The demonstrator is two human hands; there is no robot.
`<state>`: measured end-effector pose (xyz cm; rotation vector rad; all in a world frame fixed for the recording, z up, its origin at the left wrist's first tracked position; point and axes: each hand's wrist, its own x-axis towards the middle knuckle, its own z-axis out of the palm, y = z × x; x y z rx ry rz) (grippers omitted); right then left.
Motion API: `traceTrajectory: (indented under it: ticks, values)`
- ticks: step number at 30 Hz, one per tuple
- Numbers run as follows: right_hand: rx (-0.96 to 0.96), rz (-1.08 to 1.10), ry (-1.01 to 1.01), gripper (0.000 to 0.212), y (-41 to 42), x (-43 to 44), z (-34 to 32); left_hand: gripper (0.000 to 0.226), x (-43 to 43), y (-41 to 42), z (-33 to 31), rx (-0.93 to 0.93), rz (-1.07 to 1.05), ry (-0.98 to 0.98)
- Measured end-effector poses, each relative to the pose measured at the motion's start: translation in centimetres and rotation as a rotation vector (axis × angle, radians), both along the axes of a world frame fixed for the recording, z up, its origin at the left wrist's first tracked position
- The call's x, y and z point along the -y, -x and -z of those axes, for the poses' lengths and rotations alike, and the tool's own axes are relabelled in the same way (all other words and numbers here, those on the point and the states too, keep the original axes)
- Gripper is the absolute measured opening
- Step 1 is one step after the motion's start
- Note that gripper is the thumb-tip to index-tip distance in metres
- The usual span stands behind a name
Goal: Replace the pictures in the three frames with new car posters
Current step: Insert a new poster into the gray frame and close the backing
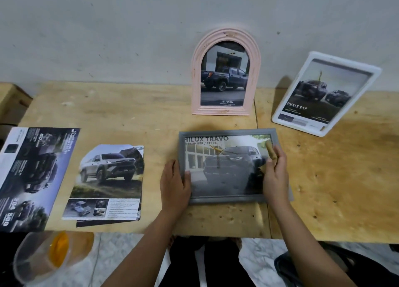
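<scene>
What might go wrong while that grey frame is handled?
The grey rectangular frame, gripped by the left hand and right hand, lies near the front edge of the wooden table; it might slip off. The right hand also pinches a tan roll, weakening its hold. The white rectangular frame stands tilted by the wall and may topple if bumped.

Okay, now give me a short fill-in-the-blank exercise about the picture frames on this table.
The arched frame standing against the wall is ____.
The left hand and the right hand both hold the landscape frame, whose colour is ____.
The white frame leans to the ____ of the arched frame.
Missing words: pink, grey, right.
</scene>
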<state>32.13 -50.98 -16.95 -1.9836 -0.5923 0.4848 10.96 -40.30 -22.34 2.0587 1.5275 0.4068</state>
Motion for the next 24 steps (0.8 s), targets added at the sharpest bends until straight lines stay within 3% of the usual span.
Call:
traceTrajectory:
  ticks: [3, 9, 24]
  values:
    - [0.134, -0.236, 0.284, 0.051, 0.8, -1.0, 2.7, 0.070, 0.6, -0.4, 0.4, -0.061, 0.008, 0.012]
    - [0.424, -0.231, 0.591, 0.065, 3.0, -2.7, 4.3, 0.074, 0.4, -0.4, 0.9, -0.095, 0.022, 0.006]
    - [0.364, -0.316, 0.734, 0.063, 4.9, -7.3, 4.5, 0.068, 0.4, -0.3, 1.2, -0.117, 0.017, 0.001]
